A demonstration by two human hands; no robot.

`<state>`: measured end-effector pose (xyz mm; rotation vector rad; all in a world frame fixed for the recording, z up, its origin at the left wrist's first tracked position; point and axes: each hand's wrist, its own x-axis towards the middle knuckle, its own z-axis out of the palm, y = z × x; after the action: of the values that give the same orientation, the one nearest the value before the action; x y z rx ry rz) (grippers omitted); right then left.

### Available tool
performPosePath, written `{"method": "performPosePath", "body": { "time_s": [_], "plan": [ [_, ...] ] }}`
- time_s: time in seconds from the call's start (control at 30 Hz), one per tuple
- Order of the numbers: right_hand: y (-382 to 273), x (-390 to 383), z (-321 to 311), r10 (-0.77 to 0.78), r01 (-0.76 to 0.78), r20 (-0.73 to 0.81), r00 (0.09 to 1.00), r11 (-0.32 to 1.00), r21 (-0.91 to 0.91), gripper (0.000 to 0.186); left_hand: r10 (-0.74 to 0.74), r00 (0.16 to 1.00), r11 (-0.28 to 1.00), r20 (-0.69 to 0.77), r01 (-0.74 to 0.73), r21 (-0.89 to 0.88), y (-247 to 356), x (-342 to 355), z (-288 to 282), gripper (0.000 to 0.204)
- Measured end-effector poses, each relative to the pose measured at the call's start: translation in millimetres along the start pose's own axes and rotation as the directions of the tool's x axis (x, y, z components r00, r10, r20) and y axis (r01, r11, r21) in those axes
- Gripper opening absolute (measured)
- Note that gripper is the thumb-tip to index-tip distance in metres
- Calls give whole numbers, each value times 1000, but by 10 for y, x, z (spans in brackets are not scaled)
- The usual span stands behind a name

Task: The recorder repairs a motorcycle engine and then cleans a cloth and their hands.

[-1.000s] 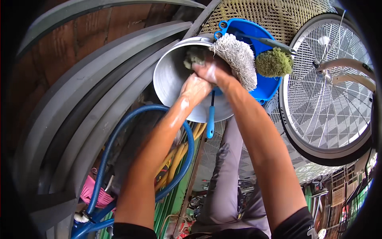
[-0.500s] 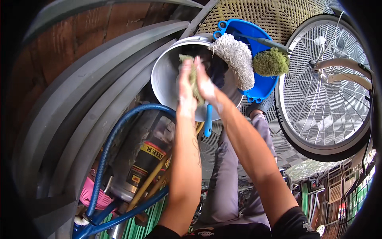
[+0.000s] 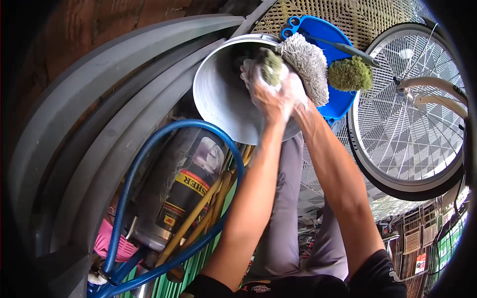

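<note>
Over the mouth of a large metal pot [image 3: 213,111], my two foamy hands are pressed together around a green fuzzy scrubbing pad [image 3: 271,67]. White lather coats my left hand [image 3: 266,97], whose fingers wrap the pad from below. My right hand [image 3: 294,92] closes against it from the right; its fingertips are partly hidden and blurred. Beside my right hand, a grey shaggy microfiber mop head [image 3: 309,69] hangs over the pot's rim. A blue plastic basin [image 3: 343,107] behind it holds a green fuzzy brush head [image 3: 351,74] and a grey handle [image 3: 350,51].
A bicycle wheel [image 3: 412,186] stands on the right. Left of my arms lie a blue hose [image 3: 131,186], a dark cylindrical machine [image 3: 164,184] and a pink plastic basket [image 3: 113,242]. Grey curved slats [image 3: 119,64] line the left side; woven matting [image 3: 318,11] lies at the back.
My hands have turned from flat, facing palms to a clasp around the pad, shifting right. The pot, basin and mop head appear slightly further right. A blue handle at the pot's near rim is now hidden.
</note>
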<state>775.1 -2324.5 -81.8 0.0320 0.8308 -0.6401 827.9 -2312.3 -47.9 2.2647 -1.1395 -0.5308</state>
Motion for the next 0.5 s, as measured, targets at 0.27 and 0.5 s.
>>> {"method": "performPosePath", "body": {
  "time_s": [0.27, 0.5],
  "plan": [
    [-247, -603, 417, 181, -205, 232, 956, 975, 84, 71, -420, 906, 907, -49, 417, -61, -206, 595, -240, 57],
    [222, -1164, 1047, 115, 141, 353, 929, 770, -622, 63, -564, 748, 364, 348, 604, -709, -834, 246, -943, 71]
  ]
}}
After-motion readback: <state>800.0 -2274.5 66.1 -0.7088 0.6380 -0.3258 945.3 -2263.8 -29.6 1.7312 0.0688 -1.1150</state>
